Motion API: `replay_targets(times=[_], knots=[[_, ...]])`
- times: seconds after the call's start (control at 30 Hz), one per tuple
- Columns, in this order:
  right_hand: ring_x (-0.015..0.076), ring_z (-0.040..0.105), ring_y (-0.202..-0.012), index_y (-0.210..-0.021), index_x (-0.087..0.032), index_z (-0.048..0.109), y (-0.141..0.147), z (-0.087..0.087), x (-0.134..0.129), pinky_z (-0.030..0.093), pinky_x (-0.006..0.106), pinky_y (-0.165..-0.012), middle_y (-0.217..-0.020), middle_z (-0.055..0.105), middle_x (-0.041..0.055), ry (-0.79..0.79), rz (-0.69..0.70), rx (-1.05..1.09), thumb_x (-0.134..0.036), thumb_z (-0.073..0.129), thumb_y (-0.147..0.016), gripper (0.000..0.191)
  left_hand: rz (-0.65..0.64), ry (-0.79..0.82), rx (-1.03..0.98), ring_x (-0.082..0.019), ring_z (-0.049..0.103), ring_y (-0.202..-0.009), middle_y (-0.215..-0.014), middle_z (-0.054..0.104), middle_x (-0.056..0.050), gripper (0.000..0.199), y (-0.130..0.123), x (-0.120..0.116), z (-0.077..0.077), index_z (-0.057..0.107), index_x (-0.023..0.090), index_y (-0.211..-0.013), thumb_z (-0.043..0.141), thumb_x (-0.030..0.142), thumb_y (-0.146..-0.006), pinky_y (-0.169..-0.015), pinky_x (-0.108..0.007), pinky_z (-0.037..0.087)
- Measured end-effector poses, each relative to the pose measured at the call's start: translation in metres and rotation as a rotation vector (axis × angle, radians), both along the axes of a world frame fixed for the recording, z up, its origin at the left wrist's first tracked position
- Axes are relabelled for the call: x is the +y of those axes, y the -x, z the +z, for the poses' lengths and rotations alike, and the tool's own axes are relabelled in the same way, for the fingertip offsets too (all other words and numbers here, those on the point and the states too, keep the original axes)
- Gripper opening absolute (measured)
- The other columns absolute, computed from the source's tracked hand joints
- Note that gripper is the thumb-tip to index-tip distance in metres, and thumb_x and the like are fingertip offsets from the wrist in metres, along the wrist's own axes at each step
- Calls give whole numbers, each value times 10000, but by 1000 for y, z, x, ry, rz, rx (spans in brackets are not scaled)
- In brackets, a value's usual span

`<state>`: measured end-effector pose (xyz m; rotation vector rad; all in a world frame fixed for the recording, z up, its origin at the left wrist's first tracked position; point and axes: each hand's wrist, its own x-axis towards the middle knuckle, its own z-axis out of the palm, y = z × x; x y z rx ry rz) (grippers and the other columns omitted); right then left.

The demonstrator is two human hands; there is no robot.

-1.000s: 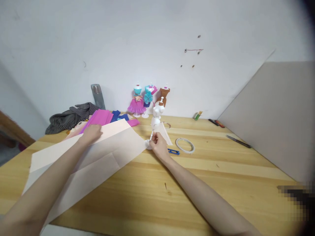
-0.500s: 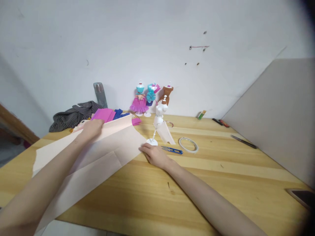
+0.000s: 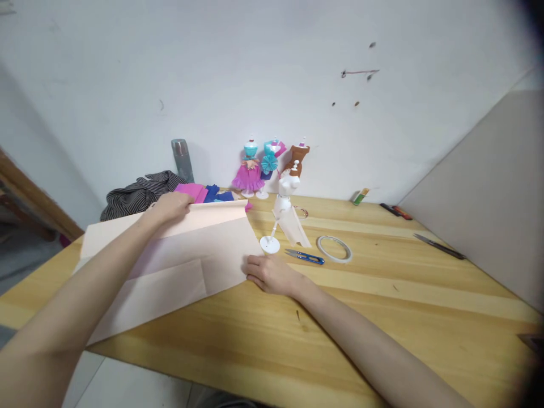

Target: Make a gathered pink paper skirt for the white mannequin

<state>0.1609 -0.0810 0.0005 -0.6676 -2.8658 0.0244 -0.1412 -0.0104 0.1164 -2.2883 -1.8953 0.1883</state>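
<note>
A large pale pink sheet (image 3: 170, 272) with fold creases lies over the left part of the table. My left hand (image 3: 172, 208) is closed on its far edge, where a strip is folded over. At the sheet's right corner my right hand (image 3: 270, 274) pinches the edge, low on the tabletop. Just beyond my right hand stands a small white mannequin (image 3: 289, 187) on a round base, with a pale piece (image 3: 293, 226) hanging behind its stand. Blue thread snips (image 3: 305, 256) and a roll of tape (image 3: 334, 249) lie to the right.
Dressed mannequins (image 3: 249, 175) stand by the wall, left of a brown-clad one (image 3: 298, 156). A flask (image 3: 182, 161), striped cloth (image 3: 140, 195) and coloured pieces (image 3: 195, 192) are at the back left. A knife (image 3: 440, 246), a green tube (image 3: 361, 196) and markers (image 3: 395, 211) lie right.
The sheet's near edge has drawn back from the table's front, and the sheet lies flatter. My right hand has moved slightly nearer to me with its corner. The view has shifted a little left.
</note>
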Motion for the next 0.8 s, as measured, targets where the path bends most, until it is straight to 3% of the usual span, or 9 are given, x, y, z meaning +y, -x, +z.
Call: replay_targets(times=[0.2,0.27,0.4,0.57,0.63,0.73,0.8], knots=[[135,533,-643,-897,-169,596,0,-2,0,334,272,-577,-870,604,59,-20,-3,-19,-205,422,-929,180,-33,-46,-133,-283,550,-1076,-1110,630,-164,313,-11,-17,-26,619,125,-1063,417,190,-832,-867,-342,402],[135,533,-641,-895,-170,596,0,-2,1,332,273,-576,-874,610,61,-28,4,-28,-210,428,-924,175,-57,-25,-199,-266,572,-1030,-1058,653,-145,292,-17,-34,-33,631,130,-1007,403,221,-849,-827,-323,415],[132,523,-624,-856,-172,596,-2,-1,1,325,272,-573,-846,616,57,-45,32,-37,-205,445,-900,161,-136,153,-303,-162,626,-765,-824,703,-10,213,-26,-76,-49,661,204,-794,466,283,-827,-656,-236,420],[120,486,-594,-723,-185,560,-4,2,-1,305,258,-556,-760,594,31,38,63,95,-252,483,-868,178,-165,301,-435,-167,615,-754,-814,694,-16,189,-29,-109,-64,650,191,-783,475,257,-812,-669,-256,408],[113,449,-556,-614,-189,488,-5,1,1,287,252,-538,-645,534,1,130,-9,284,-301,507,-847,259,-183,313,-420,-181,613,-771,-810,685,-28,207,-30,-113,-66,637,183,-751,455,247,-827,-680,-273,404],[100,366,-498,-510,-201,322,-12,-5,9,272,250,-523,-511,372,-40,243,-276,723,-332,535,-795,379,-193,302,-393,-208,618,-857,-888,682,-44,227,-31,-117,-68,649,190,-791,443,260,-854,-733,-296,412],[102,313,-489,-517,-217,242,-19,-10,19,255,255,-513,-503,282,-50,233,-463,918,-335,474,-825,403,-190,294,-385,-218,615,-910,-948,677,-49,228,-32,-121,-70,663,202,-841,448,273,-866,-773,-307,420]])
